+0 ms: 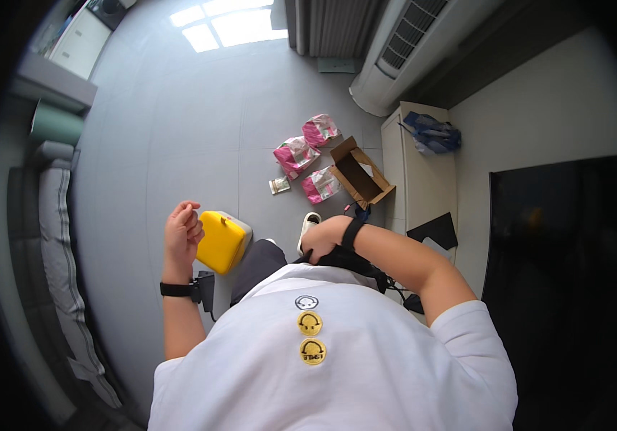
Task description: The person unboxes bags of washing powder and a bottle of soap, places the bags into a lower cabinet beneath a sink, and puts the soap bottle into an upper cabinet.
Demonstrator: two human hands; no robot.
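Note:
My left hand [182, 230] is raised in front of my chest with its fingers curled in, and I see nothing in it. It has a black watch on the wrist and hovers just left of a yellow hard case [220, 241] that lies on the grey floor. My right hand [323, 241], with a black band on its wrist, is closed on a black bag [355, 260] held against my waist. Thin black cables hang from the bag. One white shoe [308, 224] shows just beyond the right hand.
Three pink packets [295, 154] and an open cardboard box [358, 176] lie on the floor ahead. A white cabinet [423, 187] holding a blue bag [430, 133] stands at the right, beside a dark screen [567, 273]. A grey sofa [57, 244] runs along the left.

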